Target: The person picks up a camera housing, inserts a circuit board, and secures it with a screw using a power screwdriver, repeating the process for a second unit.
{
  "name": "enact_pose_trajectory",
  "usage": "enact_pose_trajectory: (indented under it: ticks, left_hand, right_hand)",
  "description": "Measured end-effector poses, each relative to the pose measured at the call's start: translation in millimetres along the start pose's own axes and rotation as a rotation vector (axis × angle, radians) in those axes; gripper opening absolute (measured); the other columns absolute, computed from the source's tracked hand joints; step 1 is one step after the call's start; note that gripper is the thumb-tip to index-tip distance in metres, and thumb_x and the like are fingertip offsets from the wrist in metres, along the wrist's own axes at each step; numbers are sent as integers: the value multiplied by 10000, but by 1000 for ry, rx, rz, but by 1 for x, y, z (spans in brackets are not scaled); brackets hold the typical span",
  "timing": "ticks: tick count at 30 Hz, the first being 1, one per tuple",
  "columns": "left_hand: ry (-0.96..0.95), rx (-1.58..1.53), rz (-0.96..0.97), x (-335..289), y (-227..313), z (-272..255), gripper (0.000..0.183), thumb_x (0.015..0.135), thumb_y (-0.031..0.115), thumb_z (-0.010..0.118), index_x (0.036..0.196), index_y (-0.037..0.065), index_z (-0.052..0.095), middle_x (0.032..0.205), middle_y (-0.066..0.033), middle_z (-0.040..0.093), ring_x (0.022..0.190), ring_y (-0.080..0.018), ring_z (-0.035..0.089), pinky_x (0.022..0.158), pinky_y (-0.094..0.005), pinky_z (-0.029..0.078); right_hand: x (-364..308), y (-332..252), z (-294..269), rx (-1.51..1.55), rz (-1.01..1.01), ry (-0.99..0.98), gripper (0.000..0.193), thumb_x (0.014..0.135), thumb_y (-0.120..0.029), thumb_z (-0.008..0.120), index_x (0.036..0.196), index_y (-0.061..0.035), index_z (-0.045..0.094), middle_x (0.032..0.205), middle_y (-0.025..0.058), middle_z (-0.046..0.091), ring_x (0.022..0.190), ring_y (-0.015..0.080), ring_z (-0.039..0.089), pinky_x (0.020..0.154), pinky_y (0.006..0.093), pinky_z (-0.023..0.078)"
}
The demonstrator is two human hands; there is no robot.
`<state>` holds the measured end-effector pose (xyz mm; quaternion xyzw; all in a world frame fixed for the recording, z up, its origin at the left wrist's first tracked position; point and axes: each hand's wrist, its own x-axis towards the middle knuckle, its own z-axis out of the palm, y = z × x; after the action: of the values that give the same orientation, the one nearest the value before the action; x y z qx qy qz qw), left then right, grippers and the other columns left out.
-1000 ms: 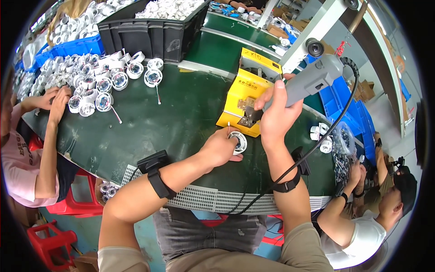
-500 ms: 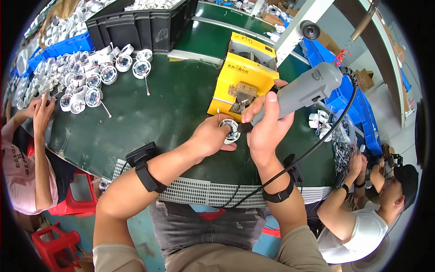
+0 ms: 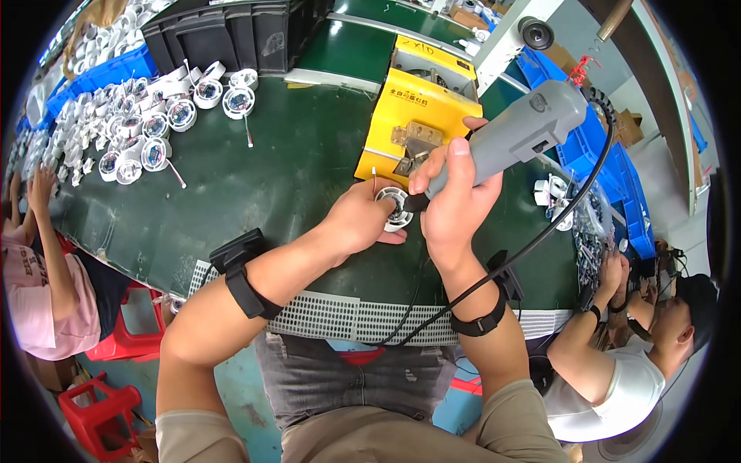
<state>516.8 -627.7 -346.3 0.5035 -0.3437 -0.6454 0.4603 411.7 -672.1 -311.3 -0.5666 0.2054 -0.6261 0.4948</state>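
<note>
My left hand [image 3: 359, 218] is closed on a round white housing [image 3: 402, 220] with a circuit board inside, held just above the green bench. In my right hand [image 3: 461, 204] is a grey electric screwdriver [image 3: 505, 139], tilted, its cable curving down past my forearm. The tool's dark tip [image 3: 414, 203] meets the right side of the housing; the exact contact point is too small to make out. Just beyond my hands stands a yellow screw-feeder machine [image 3: 413, 116] with a metal block on its near face.
Many similar white housings [image 3: 156, 154] lie at the left, some with wires, before a black crate [image 3: 224, 38]. Blue bins [image 3: 617, 185], bagged parts and loose screws [image 3: 590, 258] are on the right. Co-workers sit on both sides: a pink shirt [image 3: 46, 293] and a white shirt [image 3: 617, 386].
The view has shifted slightly. My hands keep the housing and screwdriver together in nearly the same pose. The left co-worker's hands have moved away to the left.
</note>
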Motion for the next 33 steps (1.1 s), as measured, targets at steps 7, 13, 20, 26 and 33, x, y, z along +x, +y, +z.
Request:
enact_pose_trajectory:
  ticks: [7, 13, 20, 26, 33]
  left_hand:
    - [-19, 0, -3, 2, -2, -3, 347, 965, 61, 405, 1284, -72, 426, 1116, -133, 570, 896, -235, 652, 792, -336, 596]
    - [48, -27, 12, 1, -4, -2, 276, 944, 58, 416, 1177, -57, 507, 1042, -136, 598, 813, -206, 660, 731, -309, 592]
    - [15, -41, 25, 4, -2, 4, 285, 942, 61, 437, 1195, -55, 497, 1062, -143, 597, 854, -221, 655, 733, -333, 596]
    - [48, 671, 45, -21, 39, -36, 350, 833, 61, 520, 1165, -42, 557, 959, -166, 638, 704, -214, 675, 556, -294, 577]
    - [1102, 1271, 370, -39, 61, -101, 620, 820, 338, 646, 1336, 48, 460, 1187, -241, 587, 1130, -391, 547, 927, -457, 451]
  right_hand:
    - [0, 1, 1, 4, -15, 0, 286, 951, -161, 481, 1202, -46, 408, 601, 74, 469, 464, 150, 470, 459, 298, 437]
    - [-1, 6, 1, 11, -9, -43, 279, 949, -156, 482, 1187, -40, 395, 608, 75, 474, 460, 153, 478, 457, 293, 438]
    - [-2, 8, -10, 68, -16, -102, 292, 950, -159, 484, 1192, -32, 380, 621, 63, 486, 460, 136, 486, 462, 272, 444]
    - [4, 18, -35, 159, -48, -348, 601, 927, -468, 547, 1266, -4, 370, 898, 110, 587, 845, 197, 602, 804, 333, 482]
    - [68, 9, -196, -1432, -237, 342, 652, 791, -356, 701, 1276, 14, 470, 1113, 229, 616, 1111, 352, 548, 1002, 422, 388]
